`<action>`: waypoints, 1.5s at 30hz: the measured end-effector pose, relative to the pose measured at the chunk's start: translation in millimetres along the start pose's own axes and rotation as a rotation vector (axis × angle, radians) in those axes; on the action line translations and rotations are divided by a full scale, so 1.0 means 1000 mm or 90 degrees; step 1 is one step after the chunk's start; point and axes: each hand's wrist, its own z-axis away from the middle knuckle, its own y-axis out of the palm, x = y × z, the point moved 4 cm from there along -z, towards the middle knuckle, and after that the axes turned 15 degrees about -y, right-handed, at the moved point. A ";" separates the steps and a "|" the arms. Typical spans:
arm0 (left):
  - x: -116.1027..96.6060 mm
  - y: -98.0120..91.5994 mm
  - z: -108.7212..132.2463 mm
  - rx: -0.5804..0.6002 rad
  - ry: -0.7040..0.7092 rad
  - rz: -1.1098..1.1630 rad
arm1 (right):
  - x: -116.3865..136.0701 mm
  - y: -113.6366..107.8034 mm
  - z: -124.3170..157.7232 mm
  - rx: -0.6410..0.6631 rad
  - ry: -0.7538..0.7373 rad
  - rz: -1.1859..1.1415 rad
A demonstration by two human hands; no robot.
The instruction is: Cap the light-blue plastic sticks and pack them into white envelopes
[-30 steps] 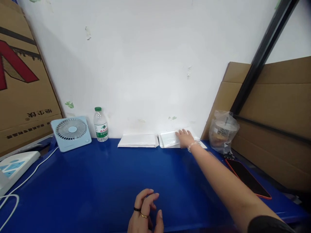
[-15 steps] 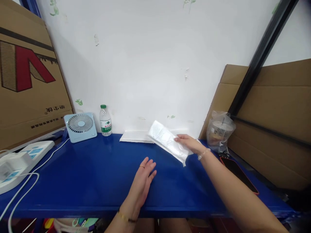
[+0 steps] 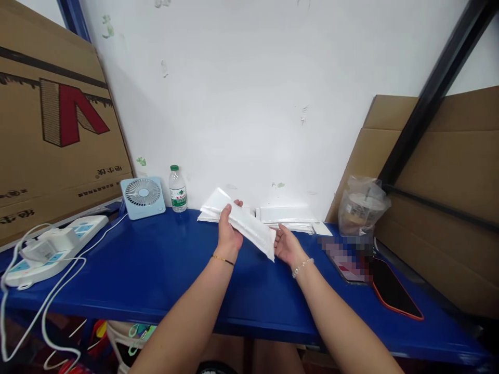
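A long, flat white packet (image 3: pixel 249 226) in shiny clear plastic is tilted above the blue table, its right end lower. My left hand (image 3: pixel 230 231) is closed around its middle, thumb on the near side and fingertips showing beyond the far edge. At the packet's lower right end is my right hand (image 3: pixel 288 246), its curled fingers against that end and partly hidden by it. Behind the packet, flat white packets (image 3: pixel 286 214) lie along the wall, some of them covered from view.
On the blue table (image 3: pixel 156 265), a light blue fan (image 3: pixel 143 197) and water bottle (image 3: pixel 178 189) stand back left. A white power strip (image 3: pixel 54 254) with cables lies left. At right are a bagged drink cup (image 3: pixel 360 210), a phone (image 3: pixel 346 262) and an orange-edged phone (image 3: pixel 393 288).
The packet has moved left, and my left hand has risen and closed on it. My right hand has shifted from the packet's upper face to its lower right end. The view has shifted slightly.
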 end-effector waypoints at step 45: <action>-0.028 -0.038 -0.024 -0.081 0.104 0.108 | 0.041 -0.018 0.008 0.014 -0.517 0.667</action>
